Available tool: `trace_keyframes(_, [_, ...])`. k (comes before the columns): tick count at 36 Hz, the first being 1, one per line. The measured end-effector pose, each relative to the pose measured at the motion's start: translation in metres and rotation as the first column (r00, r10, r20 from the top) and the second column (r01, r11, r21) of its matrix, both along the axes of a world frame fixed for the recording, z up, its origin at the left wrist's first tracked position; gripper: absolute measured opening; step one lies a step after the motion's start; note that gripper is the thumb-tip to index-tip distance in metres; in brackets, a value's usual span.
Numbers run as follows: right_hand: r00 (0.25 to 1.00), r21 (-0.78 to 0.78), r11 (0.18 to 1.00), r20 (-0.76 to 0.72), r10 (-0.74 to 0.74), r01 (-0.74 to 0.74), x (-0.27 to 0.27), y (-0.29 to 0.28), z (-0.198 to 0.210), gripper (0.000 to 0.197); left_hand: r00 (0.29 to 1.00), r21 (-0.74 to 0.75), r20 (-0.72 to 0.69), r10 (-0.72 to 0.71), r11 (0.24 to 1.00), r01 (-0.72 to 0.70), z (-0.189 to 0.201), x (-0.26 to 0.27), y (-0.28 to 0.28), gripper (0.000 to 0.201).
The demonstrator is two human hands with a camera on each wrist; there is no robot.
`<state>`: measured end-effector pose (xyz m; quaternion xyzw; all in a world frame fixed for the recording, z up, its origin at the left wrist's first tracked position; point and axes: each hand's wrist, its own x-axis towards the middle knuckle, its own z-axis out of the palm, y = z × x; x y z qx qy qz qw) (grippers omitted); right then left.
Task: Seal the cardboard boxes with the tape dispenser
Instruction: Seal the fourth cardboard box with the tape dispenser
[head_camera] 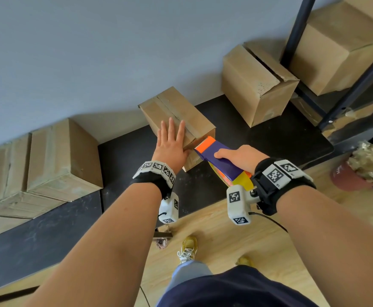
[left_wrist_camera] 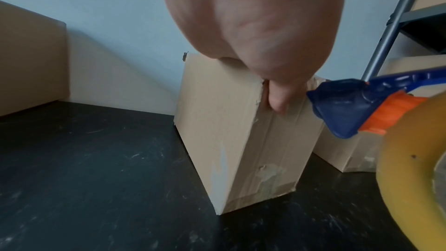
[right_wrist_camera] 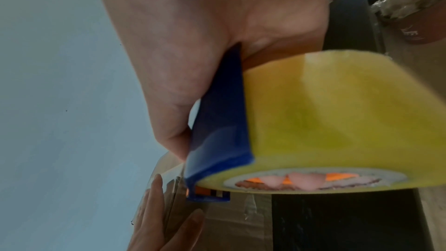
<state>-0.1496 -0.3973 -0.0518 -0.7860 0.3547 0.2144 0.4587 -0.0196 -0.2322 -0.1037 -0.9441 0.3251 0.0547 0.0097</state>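
While our left hand (head_camera: 171, 144) lies flat with straight, spread fingers on top of the small box (head_camera: 176, 120), thumb hooked over the near edge, our right hand (head_camera: 238, 157) is wrapped around the tape dispenser (head_camera: 218, 159), thumb along its blue body. Dispenser sits at the box's near right corner, orange blade end touching or just off the top edge; can't tell which from the head view. Yellow tape roll (right_wrist_camera: 337, 121) hangs below the grip.

Status as we read it:
- Small box: flaps closed, middle seam visible on top. The right wrist view shows glossy clear film near the dispenser's mouth at the near edge, so a strip looks started or just cut there. Whether it runs the whole seam, we can't tell.
- Box further right (head_camera: 258, 85): top flaps not flat, dark gap along the seam. Looks unsealed.
- Two big boxes on the left (head_camera: 54, 160): closed, sheen down the middle suggests tape, but not sure.
- Boxes on the shelf rack (head_camera: 345, 52): closed; tape not readable.

All the near boxes sit on the black tabletop (head_camera: 269, 138) against the wall.

Our guess: one box mid-seal, at least one left. Left hand's job is just pinning the box so it doesn't slide under the dispenser's pull.
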Motion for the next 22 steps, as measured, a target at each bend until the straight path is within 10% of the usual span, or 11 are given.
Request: trace_keyframes(22, [1.0,0.019,1.0,-0.019,0.024,-0.024,-0.003,0.004,-0.013,0.051,0.993,0.064,0.031,-0.116,0.991,0.114,0.004,0.001,-0.002,0.073])
